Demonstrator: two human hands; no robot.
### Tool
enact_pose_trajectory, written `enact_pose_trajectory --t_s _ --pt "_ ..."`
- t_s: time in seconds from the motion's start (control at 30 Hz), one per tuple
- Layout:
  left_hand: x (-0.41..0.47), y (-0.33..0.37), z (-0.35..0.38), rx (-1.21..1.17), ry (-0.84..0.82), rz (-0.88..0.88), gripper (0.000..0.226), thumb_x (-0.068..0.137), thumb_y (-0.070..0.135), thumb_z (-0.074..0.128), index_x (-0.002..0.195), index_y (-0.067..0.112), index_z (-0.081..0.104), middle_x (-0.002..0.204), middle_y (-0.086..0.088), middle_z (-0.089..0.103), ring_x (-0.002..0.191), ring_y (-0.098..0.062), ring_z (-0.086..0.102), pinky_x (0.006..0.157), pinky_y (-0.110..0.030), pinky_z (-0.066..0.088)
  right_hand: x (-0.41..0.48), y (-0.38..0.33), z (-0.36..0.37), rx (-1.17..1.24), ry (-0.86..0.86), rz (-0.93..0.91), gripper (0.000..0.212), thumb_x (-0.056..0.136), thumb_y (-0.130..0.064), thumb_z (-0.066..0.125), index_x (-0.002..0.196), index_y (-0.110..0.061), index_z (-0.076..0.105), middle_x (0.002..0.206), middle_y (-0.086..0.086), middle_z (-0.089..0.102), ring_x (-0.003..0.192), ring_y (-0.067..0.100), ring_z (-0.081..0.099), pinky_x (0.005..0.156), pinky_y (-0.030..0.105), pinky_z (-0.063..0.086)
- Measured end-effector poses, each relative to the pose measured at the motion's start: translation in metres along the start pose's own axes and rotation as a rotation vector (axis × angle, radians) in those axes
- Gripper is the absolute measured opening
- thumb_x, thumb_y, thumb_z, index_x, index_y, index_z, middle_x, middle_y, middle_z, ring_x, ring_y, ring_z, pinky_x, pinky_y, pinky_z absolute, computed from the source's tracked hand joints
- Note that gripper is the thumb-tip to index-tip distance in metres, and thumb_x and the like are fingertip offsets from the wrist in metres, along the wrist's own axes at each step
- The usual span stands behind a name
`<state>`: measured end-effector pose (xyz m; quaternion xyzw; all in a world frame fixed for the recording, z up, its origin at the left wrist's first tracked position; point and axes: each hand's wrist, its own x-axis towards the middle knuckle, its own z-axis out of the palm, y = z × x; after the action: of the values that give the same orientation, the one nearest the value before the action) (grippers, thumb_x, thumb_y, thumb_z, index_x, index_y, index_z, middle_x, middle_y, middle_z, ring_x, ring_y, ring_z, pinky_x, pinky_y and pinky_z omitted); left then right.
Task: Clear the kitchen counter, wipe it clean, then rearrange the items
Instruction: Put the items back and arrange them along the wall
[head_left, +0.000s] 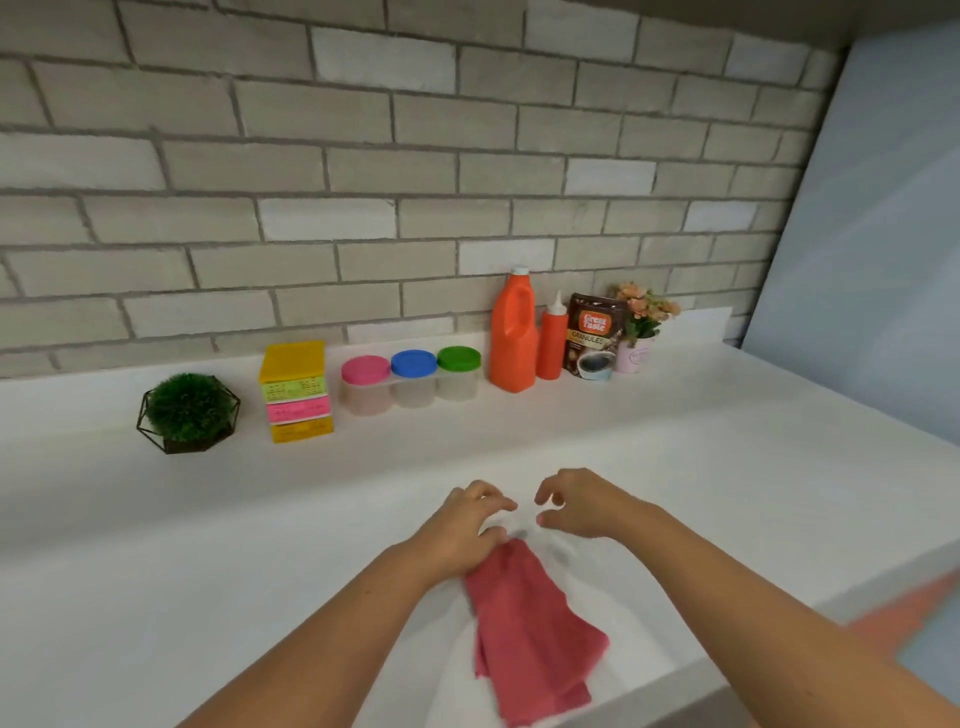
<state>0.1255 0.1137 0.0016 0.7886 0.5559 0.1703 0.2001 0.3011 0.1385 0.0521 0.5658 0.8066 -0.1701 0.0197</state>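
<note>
Cloth (530, 623), one, red, lies crumpled at the table's (156, 571) near edge, its top end under the left hand (462, 525); whether those curled fingers (493, 501) pinch it cannot be told. Right hand (582, 504) hovers beside, fingers loosely curled, empty. By the wall (467, 156): three jars (413, 379), two orange bottles (514, 338).

Bare left forearm (337, 623) and bare right forearm (753, 597), uncovered along the whole visible length. Bare left hand (467, 525) and bare right hand (587, 506), uncovered to the fingertips.

cloth (530, 623) end cut off, blurred orange patch (898, 618)
</note>
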Motion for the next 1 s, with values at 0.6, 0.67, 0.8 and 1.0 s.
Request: enact_pose_trajectory --t_s 0.6,0.67,0.8,1.0 --pt "-0.008 0.037 0.033 -0.117 0.002 -0.330 0.035 0.081 0.009 0.062 0.114 0.020 0.062 0.125 -0.001 0.056 0.113 -0.017 0.052 0.088 -0.018 0.037 -0.072 -0.029 0.080 0.079 0.026 0.039 0.064 0.082 -0.037 0.060 0.136 -0.014 0.034 0.127 0.010 0.041 0.115 0.028 0.046 0.090 0.035 0.044" --pt "-0.014 0.037 0.030 -0.157 0.036 -0.350 0.034 0.080 0.005 0.063 0.112 0.018 0.064 0.124 -0.003 0.057 0.110 -0.017 0.053 0.085 -0.017 0.037 -0.070 -0.027 0.080 0.144 0.051 0.023 0.055 0.083 -0.028 0.059 0.132 -0.013 0.040 0.122 0.012 0.046 0.107 0.027 0.052 0.086 0.033 0.045" --pt "-0.043 0.027 0.012 -0.214 0.158 -0.424 0.034 0.080 0.005 0.064 0.112 0.016 0.065 0.121 -0.005 0.059 0.099 -0.015 0.053 0.083 -0.017 0.038 -0.059 -0.035 0.077 0.302 0.064 -0.061 0.035 0.077 -0.012 0.058 0.111 -0.004 0.057 0.097 0.007 0.058 0.084 0.021 0.054 0.066 0.024 0.042" --pt "-0.113 -0.005 -0.036 -0.206 0.286 -0.541 0.035 0.081 0.007 0.066 0.115 0.015 0.065 0.123 -0.004 0.060 0.110 -0.019 0.055 0.088 -0.020 0.040 -0.054 -0.103 0.073 0.388 -0.023 -0.242 0.035 0.077 -0.008 0.060 0.112 -0.008 0.063 0.090 0.004 0.057 0.078 0.017 0.051 0.059 0.017 0.039"
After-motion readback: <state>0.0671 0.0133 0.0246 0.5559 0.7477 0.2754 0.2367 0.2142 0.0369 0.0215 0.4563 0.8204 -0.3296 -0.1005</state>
